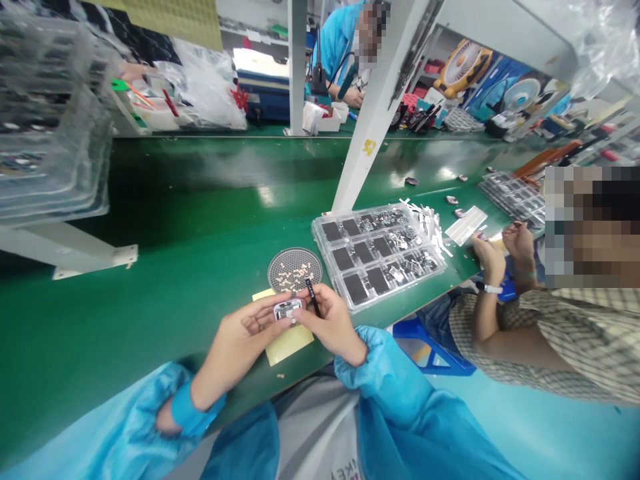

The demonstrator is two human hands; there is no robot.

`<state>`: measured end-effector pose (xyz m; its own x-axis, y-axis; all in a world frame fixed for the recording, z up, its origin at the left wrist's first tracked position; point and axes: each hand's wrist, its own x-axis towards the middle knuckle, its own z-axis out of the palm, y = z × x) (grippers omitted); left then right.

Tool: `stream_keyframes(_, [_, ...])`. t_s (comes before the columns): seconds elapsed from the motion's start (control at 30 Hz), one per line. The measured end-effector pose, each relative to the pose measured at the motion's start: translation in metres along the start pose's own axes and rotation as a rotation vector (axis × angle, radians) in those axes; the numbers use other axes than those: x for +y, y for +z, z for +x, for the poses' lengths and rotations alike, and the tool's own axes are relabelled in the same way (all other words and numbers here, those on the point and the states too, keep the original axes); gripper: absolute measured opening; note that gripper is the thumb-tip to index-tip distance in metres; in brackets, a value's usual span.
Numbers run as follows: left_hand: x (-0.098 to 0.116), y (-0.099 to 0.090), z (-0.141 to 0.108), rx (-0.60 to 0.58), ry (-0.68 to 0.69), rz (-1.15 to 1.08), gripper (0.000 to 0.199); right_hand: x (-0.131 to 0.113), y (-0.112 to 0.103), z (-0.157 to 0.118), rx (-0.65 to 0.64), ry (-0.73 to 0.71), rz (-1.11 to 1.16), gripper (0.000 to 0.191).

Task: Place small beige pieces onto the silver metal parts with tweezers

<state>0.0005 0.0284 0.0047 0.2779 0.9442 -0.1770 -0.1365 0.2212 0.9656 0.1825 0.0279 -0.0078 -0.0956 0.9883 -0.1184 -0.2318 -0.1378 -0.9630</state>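
I see the left hand (233, 341) and right hand (334, 321) pinching a small, rounded, pale-rimmed electronic unit (287, 309) over yellow paper (290, 345), the right also gripping a slim black tool (313, 297), circuitry exposed, seemingly unfinished

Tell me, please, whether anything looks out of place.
Thin white strips lie jumbled by the clear plastic tray, looking untidy; a tiny beige piece sits stray on the green table, off the round grey perforated plate holding similar ones.
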Motion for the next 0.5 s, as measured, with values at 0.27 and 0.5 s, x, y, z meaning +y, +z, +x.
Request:
stream_keyframes(0.27, [0.0006, -0.0002, 0.0004, 0.000, 0.039, 0.015, 0.045, 0.0007, -0.0004, 0.0008, -0.013, 0.010, 0.066, 0.039])
stream_keyframes(0.5, [0.0043, 0.0009, -0.0003, 0.028, 0.054, 0.074, 0.045, 0.0054, 0.0005, -0.0008, -0.011, -0.061, 0.056, 0.042])
